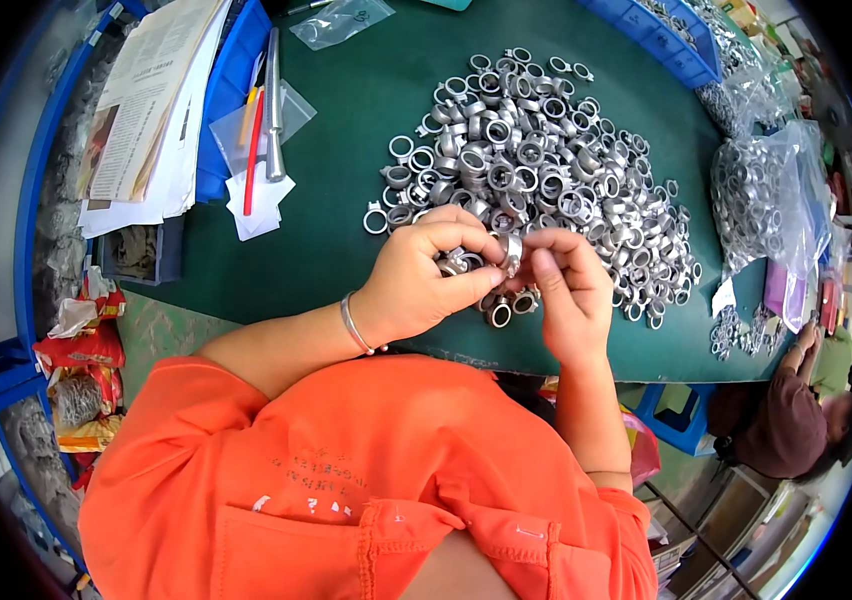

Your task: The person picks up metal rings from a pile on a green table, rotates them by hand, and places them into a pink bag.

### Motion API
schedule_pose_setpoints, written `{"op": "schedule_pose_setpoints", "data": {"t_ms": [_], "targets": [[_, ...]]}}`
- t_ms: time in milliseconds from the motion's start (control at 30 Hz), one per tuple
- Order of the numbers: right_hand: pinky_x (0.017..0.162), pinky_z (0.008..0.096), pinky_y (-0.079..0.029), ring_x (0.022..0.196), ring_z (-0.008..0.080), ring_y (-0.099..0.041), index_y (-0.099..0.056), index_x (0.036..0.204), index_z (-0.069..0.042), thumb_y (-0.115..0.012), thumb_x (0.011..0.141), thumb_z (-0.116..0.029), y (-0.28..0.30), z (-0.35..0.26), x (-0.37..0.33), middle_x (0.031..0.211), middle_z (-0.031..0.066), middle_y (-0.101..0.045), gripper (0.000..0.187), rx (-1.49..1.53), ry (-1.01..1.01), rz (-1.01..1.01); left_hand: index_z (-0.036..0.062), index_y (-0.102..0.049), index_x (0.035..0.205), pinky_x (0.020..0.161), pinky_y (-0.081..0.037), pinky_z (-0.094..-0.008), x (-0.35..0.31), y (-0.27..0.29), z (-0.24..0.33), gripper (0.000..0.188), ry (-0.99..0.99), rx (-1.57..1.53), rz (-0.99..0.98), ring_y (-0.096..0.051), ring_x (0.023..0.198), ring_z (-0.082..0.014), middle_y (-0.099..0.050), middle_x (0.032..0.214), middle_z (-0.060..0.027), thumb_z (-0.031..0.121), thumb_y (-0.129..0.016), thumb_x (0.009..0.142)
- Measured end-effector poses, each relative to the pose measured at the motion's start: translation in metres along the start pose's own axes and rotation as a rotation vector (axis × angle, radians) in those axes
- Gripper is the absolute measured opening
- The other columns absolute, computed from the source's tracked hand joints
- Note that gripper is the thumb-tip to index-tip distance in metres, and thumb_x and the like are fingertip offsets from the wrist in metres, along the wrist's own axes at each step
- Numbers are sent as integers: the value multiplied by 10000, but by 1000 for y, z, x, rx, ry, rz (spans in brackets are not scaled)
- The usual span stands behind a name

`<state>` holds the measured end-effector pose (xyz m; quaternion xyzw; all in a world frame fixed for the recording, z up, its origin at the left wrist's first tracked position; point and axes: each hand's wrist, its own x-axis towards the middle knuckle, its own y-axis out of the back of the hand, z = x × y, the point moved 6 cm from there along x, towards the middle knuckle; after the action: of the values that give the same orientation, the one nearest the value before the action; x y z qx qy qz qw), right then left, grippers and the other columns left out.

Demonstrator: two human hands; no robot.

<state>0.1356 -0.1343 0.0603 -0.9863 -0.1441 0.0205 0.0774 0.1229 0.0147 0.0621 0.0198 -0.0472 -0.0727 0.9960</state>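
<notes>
At left edge of tabletop [316, 205]: blue tray [212, 165], with slim red stick [254, 155] just beside. Above near edge: left hand [411, 270], closed in thumb-and-finger pinch on metal ring [512, 254]. Beyond, at tabletop centre: heap of similar rings [536, 150]. Right hand [578, 300]: half-curled, just beside held ring; cannot tell whether gripping. Along right edge: clear bag of rings [749, 200].

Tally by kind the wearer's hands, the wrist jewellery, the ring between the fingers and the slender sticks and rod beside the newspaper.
Bare left hand and bare right hand: 2
Silver metal bangle: 1
Silver metal ring: 1
Slim red stick: 1
Slim yellow stick: 1
Tapered grey metal rod: 1
Total: 7
</notes>
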Motion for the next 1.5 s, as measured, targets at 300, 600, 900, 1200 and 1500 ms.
{"op": "schedule_pose_setpoints", "data": {"t_ms": [300,600,900,1200,1500], "targets": [[677,253,-511,801,141,-591,-554,1036,43,-584,820,32,-1,3,1,947,111,-588,219,123,-49,-78,28,-622,860,748,-449,-239,-4,-4,6,176,-133,151,-2,-555,833,-132,-567,893,-55,-3,-681,697],[888,366,-462,1060,249,-528,-460,1150,-2,-612,755,98,-1,6,-5,1134,169,-520,435,314,267,-111,10,-450,1080,704,-451,-224,-5,8,7,394,-113,-78,214,-525,820,-86,-528,903,-52,-39,-627,731],[724,367,-496,942,217,-555,-533,1066,-165,-440,910,-396,-16,45,-28,999,53,-568,294,1168,-528,160,93,-613,913,941,-327,-507,4,-51,56,330,-589,589,-263,-528,1016,-277,-566,999,-75,264,-728,655],[428,231,-392,735,179,-499,-583,970,-100,-546,820,-195,155,57,-192,955,102,-515,181,1122,71,661,-12,-616,813,666,-468,-270,11,-38,40,117,-452,244,-134,-602,762,-209,-617,838,-114,-51,-654,710],[876,410,-403,1048,253,-511,-464,1200,-74,-534,884,-264,258,193,-373,1175,110,-512,375,78,-783,1614,-46,-609,842,736,-438,-247,15,-50,20,72,-197,50,-246,-561,828,-163,-590,903,-101,-59,-612,771]]}}
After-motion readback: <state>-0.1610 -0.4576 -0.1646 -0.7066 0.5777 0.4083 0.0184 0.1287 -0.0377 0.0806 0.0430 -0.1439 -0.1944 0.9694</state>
